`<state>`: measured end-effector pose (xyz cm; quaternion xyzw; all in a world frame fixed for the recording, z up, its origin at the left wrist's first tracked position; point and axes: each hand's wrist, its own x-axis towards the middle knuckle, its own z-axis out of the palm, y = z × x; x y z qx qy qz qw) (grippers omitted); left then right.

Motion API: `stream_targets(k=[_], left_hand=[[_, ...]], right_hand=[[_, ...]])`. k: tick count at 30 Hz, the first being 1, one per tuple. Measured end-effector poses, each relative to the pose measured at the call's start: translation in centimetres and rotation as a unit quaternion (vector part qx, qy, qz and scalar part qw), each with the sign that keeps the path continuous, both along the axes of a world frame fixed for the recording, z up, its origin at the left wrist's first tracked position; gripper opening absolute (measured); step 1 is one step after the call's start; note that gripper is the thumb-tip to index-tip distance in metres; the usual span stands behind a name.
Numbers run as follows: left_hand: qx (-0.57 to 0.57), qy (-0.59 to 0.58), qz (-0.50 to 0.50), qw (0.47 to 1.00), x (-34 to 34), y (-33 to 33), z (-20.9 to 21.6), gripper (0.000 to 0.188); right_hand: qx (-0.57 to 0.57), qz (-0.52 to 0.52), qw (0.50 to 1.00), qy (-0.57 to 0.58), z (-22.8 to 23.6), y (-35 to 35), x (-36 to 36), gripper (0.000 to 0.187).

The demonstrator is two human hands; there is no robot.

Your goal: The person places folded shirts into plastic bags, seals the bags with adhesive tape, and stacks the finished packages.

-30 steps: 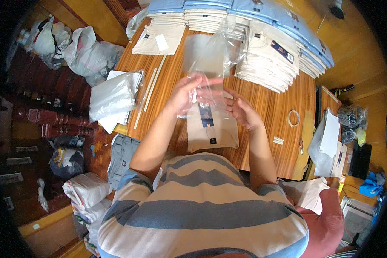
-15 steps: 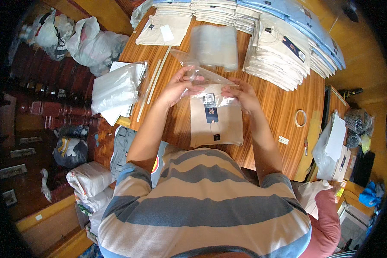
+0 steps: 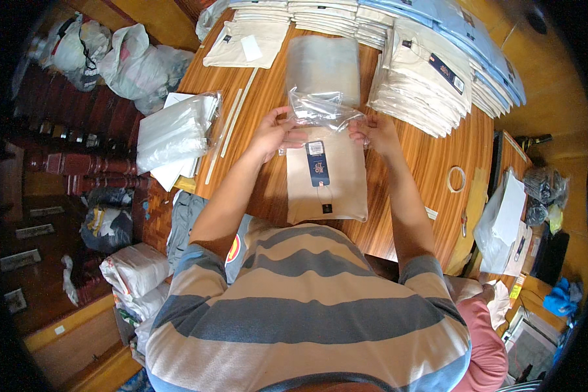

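A clear plastic bag (image 3: 326, 116) is stretched between my two hands, its near part at the far end of a folded beige garment (image 3: 349, 179). My left hand (image 3: 274, 135) pinches the bag's left side, and my right hand (image 3: 377, 133) grips the right side. On the garment, which lies flat in front of me, a dark blue hang tag (image 3: 318, 171) is tied by a thin string beside a small black label (image 3: 327, 209). Just beyond my hands lies a pile of clear bags (image 3: 323, 59). Exactly how far the bag covers the garment is hard to see.
Beige folded garments (image 3: 418, 81) are stacked at the far right, with blue ones (image 3: 467, 39) behind. Another beige piece (image 3: 248, 42) lies far left. Plastic packets (image 3: 176, 134) sit on the left edge. At right are a tape ring (image 3: 457, 179) and another person's red sleeve (image 3: 483, 333).
The bag has come down from its raised, slanted position and lies lower across the garment's far end. The hang tag now shows uncovered and straight. Both hands still hold the bag.
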<state>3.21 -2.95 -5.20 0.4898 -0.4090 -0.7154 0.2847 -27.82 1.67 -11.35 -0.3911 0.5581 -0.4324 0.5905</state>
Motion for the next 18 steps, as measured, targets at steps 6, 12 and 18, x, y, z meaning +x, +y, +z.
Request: stream_targets(k=[6,12,18], left_hand=[[0.008,0.010,-0.003,1.000,1.7,-1.0,-3.3,0.031],[-0.032,0.019,-0.009,0.999,1.7,-2.0,-0.4,0.021],[-0.036,0.005,0.022,0.999,1.3,-1.8,2.7,0.025]], right_hand=[[-0.012,-0.030,0.999,-0.027,2.8,-0.4,1.4,0.018],[0.012,-0.056,0.998,-0.017,4.0,-0.7,0.7,0.026],[0.018,-0.055,0.998,-0.003,6.6,-0.7,1.4,0.036]])
